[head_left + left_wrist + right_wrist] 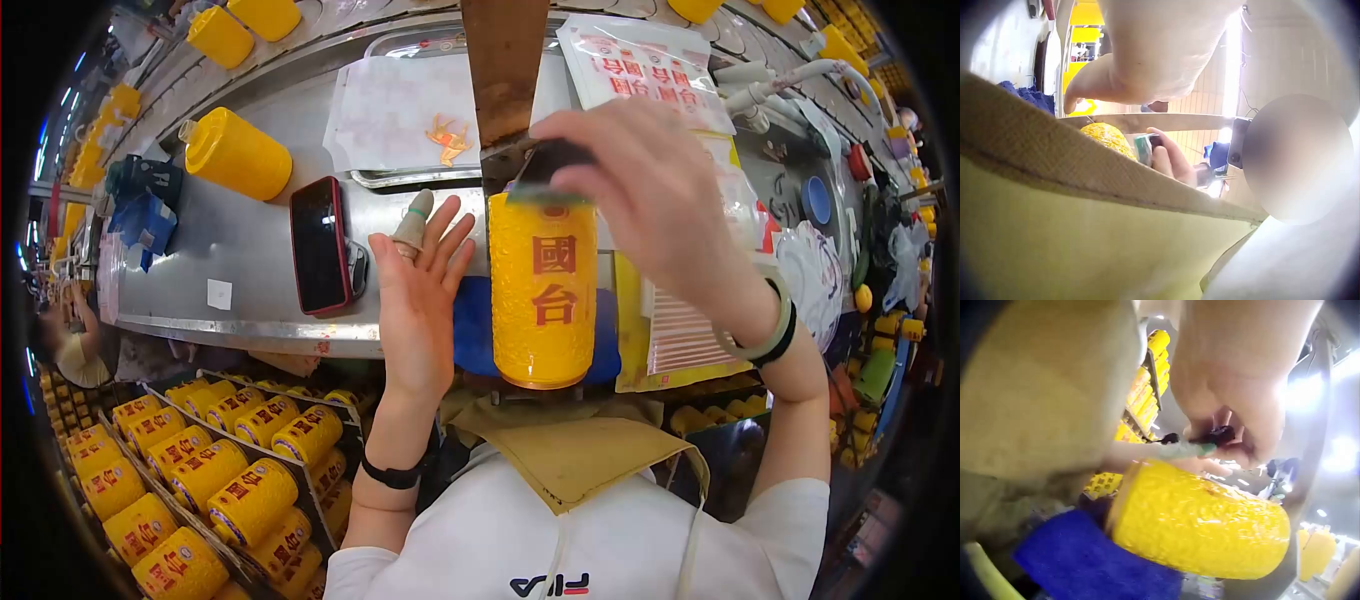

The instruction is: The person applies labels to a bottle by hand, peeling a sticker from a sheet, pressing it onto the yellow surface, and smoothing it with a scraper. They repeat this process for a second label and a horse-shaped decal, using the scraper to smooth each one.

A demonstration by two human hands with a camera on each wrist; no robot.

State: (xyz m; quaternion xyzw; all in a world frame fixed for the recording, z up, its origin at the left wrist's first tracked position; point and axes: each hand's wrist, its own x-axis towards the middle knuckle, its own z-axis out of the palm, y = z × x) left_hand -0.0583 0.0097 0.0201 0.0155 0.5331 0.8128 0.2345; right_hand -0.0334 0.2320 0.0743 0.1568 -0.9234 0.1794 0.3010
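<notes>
A glossy yellow bottle (543, 335) with textured sides and red characters lies on a blue cloth (472, 325) at the bench's front edge. My right hand (665, 195) grips a small dark block with a green edge (552, 170), held over the bottle's far end. In the right wrist view, fingers curl round the block's black part (1217, 435). Beside the bottle, my left hand (418, 305) is turned palm up with its fingers extended and nothing in them. Pale finger covers (413, 225) sit on one of its fingers.
A phone (322, 245) and another yellow bottle (238, 153) lie to the left. Behind stands a tray (440, 178) with white sheets and an orange figure decal. A brown post (505, 70) rises beyond the bottle. Printed sheets (640, 70) lie at right; crates of yellow bottles (255, 500) stand lower left.
</notes>
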